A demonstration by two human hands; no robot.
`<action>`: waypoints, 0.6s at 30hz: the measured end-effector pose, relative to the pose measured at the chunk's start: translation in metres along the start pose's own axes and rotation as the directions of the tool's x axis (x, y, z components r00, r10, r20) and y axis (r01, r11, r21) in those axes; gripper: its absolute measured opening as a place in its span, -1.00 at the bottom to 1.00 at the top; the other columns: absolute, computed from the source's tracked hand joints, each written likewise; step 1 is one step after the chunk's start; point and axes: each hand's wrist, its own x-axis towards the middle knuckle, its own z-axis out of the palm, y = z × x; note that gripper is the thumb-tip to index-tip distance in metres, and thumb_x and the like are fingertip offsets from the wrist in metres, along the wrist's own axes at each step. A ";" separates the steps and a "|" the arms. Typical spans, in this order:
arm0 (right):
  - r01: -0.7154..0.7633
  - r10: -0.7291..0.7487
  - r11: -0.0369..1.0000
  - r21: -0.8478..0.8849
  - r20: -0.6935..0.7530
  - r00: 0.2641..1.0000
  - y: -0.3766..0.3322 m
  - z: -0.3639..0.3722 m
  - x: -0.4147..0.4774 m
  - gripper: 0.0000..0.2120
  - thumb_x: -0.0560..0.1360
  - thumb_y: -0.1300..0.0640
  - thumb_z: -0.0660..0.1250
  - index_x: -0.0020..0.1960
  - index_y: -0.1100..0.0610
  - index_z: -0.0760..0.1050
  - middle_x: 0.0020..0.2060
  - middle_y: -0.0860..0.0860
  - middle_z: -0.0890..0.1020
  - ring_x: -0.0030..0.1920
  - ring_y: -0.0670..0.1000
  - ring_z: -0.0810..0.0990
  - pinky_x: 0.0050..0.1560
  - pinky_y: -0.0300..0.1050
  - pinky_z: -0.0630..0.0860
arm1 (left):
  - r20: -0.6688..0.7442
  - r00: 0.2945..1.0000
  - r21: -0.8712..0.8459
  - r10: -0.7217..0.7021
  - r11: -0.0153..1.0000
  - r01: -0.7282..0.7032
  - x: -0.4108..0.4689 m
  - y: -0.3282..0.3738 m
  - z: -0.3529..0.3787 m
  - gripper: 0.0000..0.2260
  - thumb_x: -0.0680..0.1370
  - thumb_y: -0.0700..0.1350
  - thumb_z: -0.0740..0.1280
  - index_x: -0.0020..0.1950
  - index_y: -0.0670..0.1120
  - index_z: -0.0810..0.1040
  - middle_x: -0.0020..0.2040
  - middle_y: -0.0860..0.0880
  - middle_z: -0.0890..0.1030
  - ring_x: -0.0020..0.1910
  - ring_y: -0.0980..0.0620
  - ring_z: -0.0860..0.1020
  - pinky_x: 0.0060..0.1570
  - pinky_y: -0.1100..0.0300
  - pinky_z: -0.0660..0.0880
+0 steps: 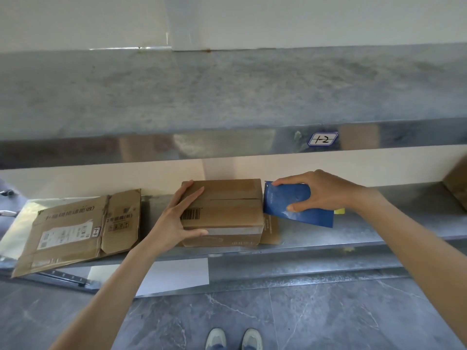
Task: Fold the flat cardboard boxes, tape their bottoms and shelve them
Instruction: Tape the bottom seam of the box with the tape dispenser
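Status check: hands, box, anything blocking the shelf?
Left hand grips folded box on shelf. Right hand holds blue pouch beside it. Flat carton left, overhanging edge.

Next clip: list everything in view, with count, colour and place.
lower shelf: 1, grey metal, across the middle
upper shelf: 1, grey metal, above it
box: 1, brown, lower shelf, centre
flat box: 1, brown, lower shelf, left, overhanging the front
far box: 1, brown, lower shelf, right edge
pouch: 1, blue, right of the box
card: 1, brown, by the box's right end
label: 1, white, upper shelf's front edge
sheet: 1, white, below the lower shelf
floor: 1, grey tiles, bottom
shoes: 2, pale, bottom centre
left hand: 1, grips the box's left end
right hand: 1, holds the pouch
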 end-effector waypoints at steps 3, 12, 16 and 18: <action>-0.036 0.036 0.999 -0.038 -0.010 0.999 -0.002 0.002 0.004 -0.43 0.31 -0.27 0.46 0.27 -0.54 0.34 0.32 -0.30 0.50 0.27 -0.07 0.51 0.29 0.03 0.47 | 0.003 1.000 -0.014 0.001 1.000 -0.001 0.000 -0.001 0.000 -0.11 0.30 0.16 0.55 0.55 0.20 0.20 0.58 0.27 -0.02 0.52 0.35 0.01 0.47 0.11 0.16; -0.176 0.160 0.963 -0.203 -0.095 0.983 0.015 0.036 0.009 -0.35 0.47 -0.19 0.43 0.48 -0.36 0.22 0.04 -0.10 0.62 -0.07 -0.04 0.56 -0.06 -0.13 0.52 | 0.025 1.000 0.001 -0.012 1.000 0.012 0.001 0.004 0.000 -0.10 0.29 0.18 0.54 0.54 0.27 0.17 0.58 0.30 -0.05 0.45 0.51 -0.05 0.45 0.17 0.12; -0.237 0.178 0.908 -0.346 -0.195 0.965 0.025 0.056 0.007 -0.30 0.55 -0.20 0.32 0.55 -0.33 -0.01 -0.07 -0.18 0.53 -0.23 -0.10 0.43 -0.34 -0.30 0.27 | 0.021 1.000 0.000 -0.009 1.000 0.009 0.000 0.004 0.000 -0.10 0.28 0.19 0.53 0.54 0.25 0.16 0.58 0.29 -0.05 0.46 0.49 -0.05 0.46 0.15 0.10; -0.274 0.197 0.877 -0.395 -0.224 0.954 0.039 0.069 0.005 -0.21 0.55 -0.27 0.25 0.50 -0.40 -0.28 -0.02 -0.07 0.60 -0.23 -0.05 0.45 -0.28 -0.23 0.40 | 0.019 1.000 -0.001 -0.008 1.000 0.008 0.000 0.003 0.000 -0.10 0.29 0.19 0.52 0.54 0.26 0.16 0.58 0.28 -0.05 0.46 0.49 -0.06 0.46 0.14 0.09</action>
